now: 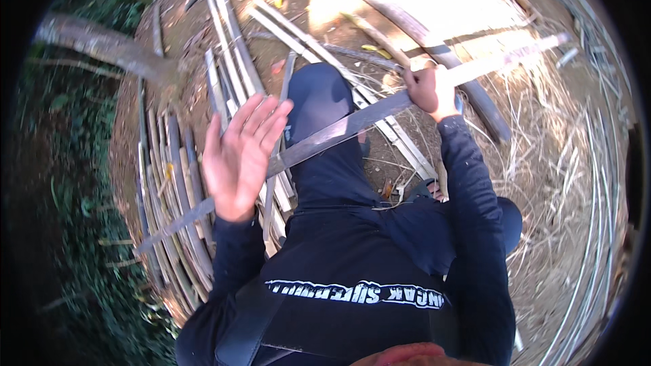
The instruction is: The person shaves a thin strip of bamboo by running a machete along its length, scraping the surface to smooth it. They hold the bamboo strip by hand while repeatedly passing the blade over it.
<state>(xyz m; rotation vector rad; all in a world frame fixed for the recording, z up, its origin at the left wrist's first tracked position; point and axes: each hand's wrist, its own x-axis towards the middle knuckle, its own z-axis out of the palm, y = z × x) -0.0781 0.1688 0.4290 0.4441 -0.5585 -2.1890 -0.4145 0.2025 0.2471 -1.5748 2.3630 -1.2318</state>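
A long, flat bamboo strip [346, 127] runs slantwise across my lap, its low end at the left and its high end at the far right. My right hand [430, 91] is closed round it beyond my right knee. A bluish edge shows beside that wrist, too small to name. My left hand [241, 152] is raised with the palm up and the fingers stretched out. Behind its wrist the strip passes out of sight; whether they touch I cannot tell. My bent left knee [319, 98] lies under the strip's middle.
Split bamboo lengths [230, 34] lie on the ground ahead, and a stack of bamboo poles [180, 190] sits at the left. A dark pole [485, 108] rests past my right hand. Pale shavings [536, 135] cover the right side. A tree trunk [102, 44] stands far left.
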